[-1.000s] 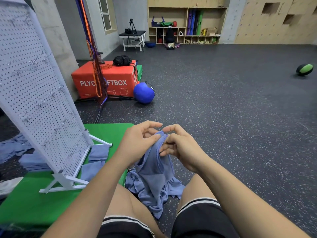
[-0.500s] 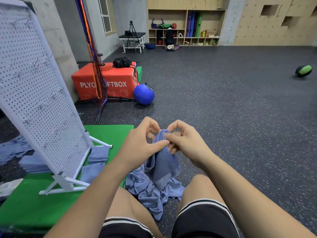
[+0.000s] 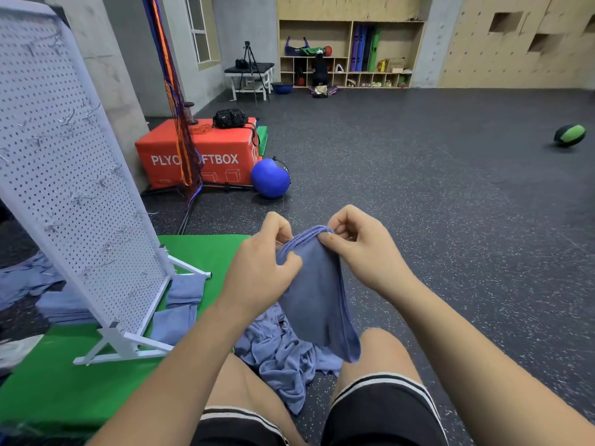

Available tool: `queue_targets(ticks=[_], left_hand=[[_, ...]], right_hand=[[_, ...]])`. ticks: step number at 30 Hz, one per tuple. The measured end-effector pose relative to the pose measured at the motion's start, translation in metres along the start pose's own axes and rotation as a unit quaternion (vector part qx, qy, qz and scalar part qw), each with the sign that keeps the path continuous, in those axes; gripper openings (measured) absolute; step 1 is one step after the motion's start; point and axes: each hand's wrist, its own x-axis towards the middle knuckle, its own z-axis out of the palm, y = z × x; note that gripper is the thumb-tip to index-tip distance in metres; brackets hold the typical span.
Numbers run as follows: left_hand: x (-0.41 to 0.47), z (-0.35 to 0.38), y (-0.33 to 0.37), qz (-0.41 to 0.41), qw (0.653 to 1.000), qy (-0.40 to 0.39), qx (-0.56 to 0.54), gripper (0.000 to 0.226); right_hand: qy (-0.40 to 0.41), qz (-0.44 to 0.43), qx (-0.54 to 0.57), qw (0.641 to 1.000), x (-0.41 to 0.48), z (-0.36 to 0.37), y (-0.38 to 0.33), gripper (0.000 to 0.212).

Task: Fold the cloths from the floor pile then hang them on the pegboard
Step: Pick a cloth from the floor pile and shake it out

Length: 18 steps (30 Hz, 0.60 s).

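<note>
Pinching blue cloth (image 3: 317, 284) top edge: left hand (image 3: 260, 268), right hand (image 3: 360, 249) | fingertips behind fabric hidden | floor pile (image 3: 280, 358) partly covered by legs

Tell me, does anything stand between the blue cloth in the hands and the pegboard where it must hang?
Nothing visible does. The left hand and right hand pinch the blue cloth by its top edge; the pegboard stands to their left on the green mat, only open air between.
</note>
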Motion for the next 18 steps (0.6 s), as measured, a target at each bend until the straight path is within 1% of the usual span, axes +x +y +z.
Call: queue_targets(ticks=[3,5,8,11,13,16,18], left_hand=[[0.006,-0.008,-0.003,0.018,0.999,-0.026,0.002,0.032],[0.01,-0.014,-0.006,0.024,0.999,-0.043,-0.009,0.03],[0.017,-0.025,-0.014,0.008,0.996,-0.058,-0.07,0.028],[0.025,-0.036,-0.024,-0.019,0.988,-0.076,-0.13,0.025],[0.03,-0.042,-0.027,-0.034,0.984,-0.073,-0.16,0.021],[0.034,-0.048,-0.024,-0.03,0.985,-0.044,-0.166,0.02],[0.036,-0.048,-0.02,-0.022,0.985,-0.038,-0.165,0.019]], right_hand=[[-0.01,-0.001,0.022,1.0,0.002,-0.006,0.002,0.013],[0.001,-0.005,0.024,1.0,0.003,-0.009,0.002,0.013],[0.015,-0.002,0.042,0.999,0.006,-0.015,0.002,0.013],[-0.01,-0.006,0.058,0.998,0.007,-0.024,-0.001,0.011],[-0.033,-0.011,0.063,0.997,0.007,-0.028,-0.003,0.009],[-0.058,-0.014,0.05,0.997,0.01,-0.034,-0.005,0.009],[-0.084,-0.011,0.019,0.996,0.011,-0.038,-0.005,0.017]])
